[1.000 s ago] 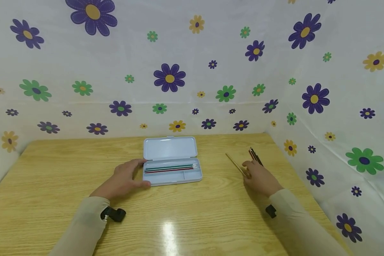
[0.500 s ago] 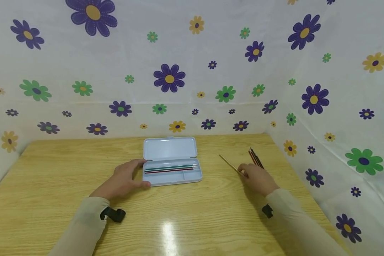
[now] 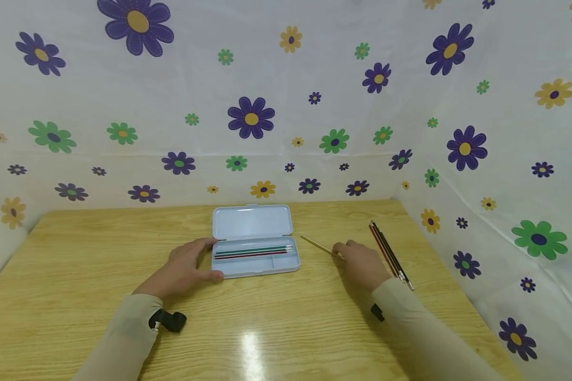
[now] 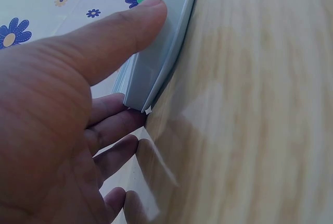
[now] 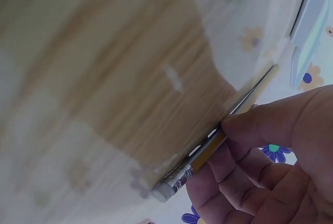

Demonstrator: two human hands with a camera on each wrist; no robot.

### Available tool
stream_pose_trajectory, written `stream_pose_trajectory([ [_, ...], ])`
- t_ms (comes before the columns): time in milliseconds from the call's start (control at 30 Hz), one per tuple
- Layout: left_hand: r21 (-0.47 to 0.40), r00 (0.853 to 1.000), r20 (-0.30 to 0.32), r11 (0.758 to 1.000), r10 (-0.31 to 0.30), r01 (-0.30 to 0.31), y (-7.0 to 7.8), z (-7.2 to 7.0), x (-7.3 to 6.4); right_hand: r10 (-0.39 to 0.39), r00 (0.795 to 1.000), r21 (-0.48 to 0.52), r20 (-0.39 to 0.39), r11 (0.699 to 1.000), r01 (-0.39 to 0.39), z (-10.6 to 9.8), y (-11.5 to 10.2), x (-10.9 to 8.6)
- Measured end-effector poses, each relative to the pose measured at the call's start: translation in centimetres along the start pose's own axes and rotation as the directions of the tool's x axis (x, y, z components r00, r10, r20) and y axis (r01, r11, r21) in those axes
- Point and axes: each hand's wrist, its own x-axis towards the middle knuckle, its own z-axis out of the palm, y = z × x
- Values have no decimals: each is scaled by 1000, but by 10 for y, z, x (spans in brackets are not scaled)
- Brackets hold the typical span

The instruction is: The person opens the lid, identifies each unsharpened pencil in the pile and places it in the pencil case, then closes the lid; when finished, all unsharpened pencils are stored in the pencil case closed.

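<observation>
A pale blue pencil case (image 3: 248,274) lies on the table with its lid tipped back. Several green and red pencils (image 3: 252,252) rest in its long rear compartment; its small front-right compartment holds nothing. My left hand (image 3: 183,267) holds the case's left end, thumb at the front corner and fingers at the back, as the left wrist view also shows along the case wall (image 4: 153,73). To the right of the case, my right hand (image 3: 359,264) pinches a gold-yellow pencil (image 3: 318,245) between thumb and fingers. Its white eraser (image 5: 165,191) points back toward the wrist.
Several dark and red pencils (image 3: 390,253) lie in a loose bundle on the wooden table (image 3: 286,328), right of my right hand. A flowered white cloth (image 3: 195,79) rises behind the table and along its right side.
My right hand has moved left, away from the pencil bundle and toward the case, carrying the yellow pencil, which now lies flatter in angle. The left hand and case have stayed put.
</observation>
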Motion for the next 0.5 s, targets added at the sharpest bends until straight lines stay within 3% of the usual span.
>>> stream_pose_trajectory([
  [500, 11, 1000, 1, 1000, -6, 6, -2, 1, 2, -7, 1000, 51, -13, 999, 7, -4, -8, 3],
])
